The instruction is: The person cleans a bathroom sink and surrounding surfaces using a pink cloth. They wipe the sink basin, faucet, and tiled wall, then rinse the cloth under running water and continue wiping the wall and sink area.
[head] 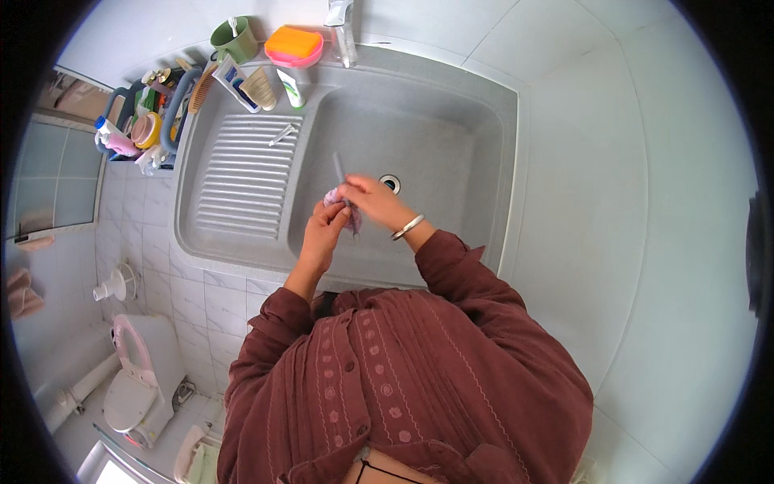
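Over the basin of a grey sink (423, 121), both hands meet around a small crumpled pink-and-purple cloth (354, 224). My left hand (323, 233) pinches the cloth between thumb and fingers. My right hand (375, 196), with a silver bangle at its wrist, grips a slim grey stick-like tool (338, 164) that points away from me. The tool's lower end is blurred and partly hidden by fingers and cloth, so its exact kind cannot be told. Just right of my right hand is the round drain (390, 183).
A ribbed washboard (245, 181) with a small white tube (282, 134) adjoins the basin. Along the back rim stand a faucet (342, 36), an orange sponge (294, 41) on a pink dish, a green cup (234, 42) and several tubes. A toiletry basket (172, 115) sits at left.
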